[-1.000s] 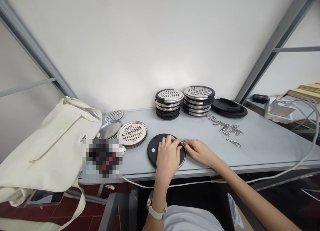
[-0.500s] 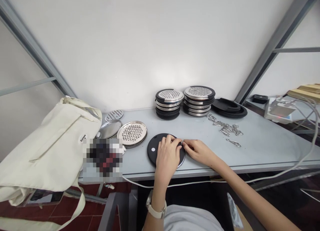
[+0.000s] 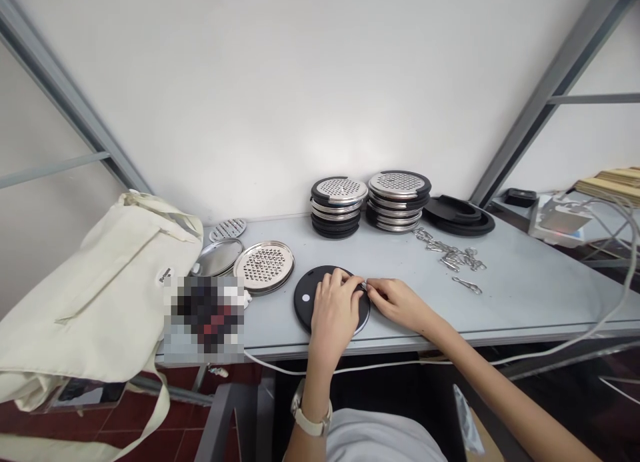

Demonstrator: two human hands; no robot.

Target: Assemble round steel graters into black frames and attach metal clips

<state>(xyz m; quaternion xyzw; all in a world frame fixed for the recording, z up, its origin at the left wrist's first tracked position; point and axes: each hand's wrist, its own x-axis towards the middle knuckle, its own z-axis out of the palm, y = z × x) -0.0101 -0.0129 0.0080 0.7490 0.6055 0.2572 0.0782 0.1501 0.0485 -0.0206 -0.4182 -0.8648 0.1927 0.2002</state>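
A black round disc (image 3: 303, 309) with a white dot lies on the grey table near the front edge, and a thin silvery rim shows at its lower right. My left hand (image 3: 334, 309) rests over its right half, fingers bent and pressed down, holding it. At the disc's right edge, my right hand (image 3: 397, 304) is closed in a pinch on a small silvery metal piece (image 3: 364, 286), mostly hidden between the fingertips of both hands. To the right, several metal snap hooks (image 3: 453, 254) lie in a loose heap, with one single hook (image 3: 467, 285) nearer to me.
Two stacks of round graters (image 3: 340, 190) with black rims stand by the wall. Black round trays (image 3: 463, 215) lie right of them. Loose metal grater plates (image 3: 264, 267) are on the left, beside a cream bag (image 3: 105, 275). A white cable (image 3: 400, 365) runs along the front edge.
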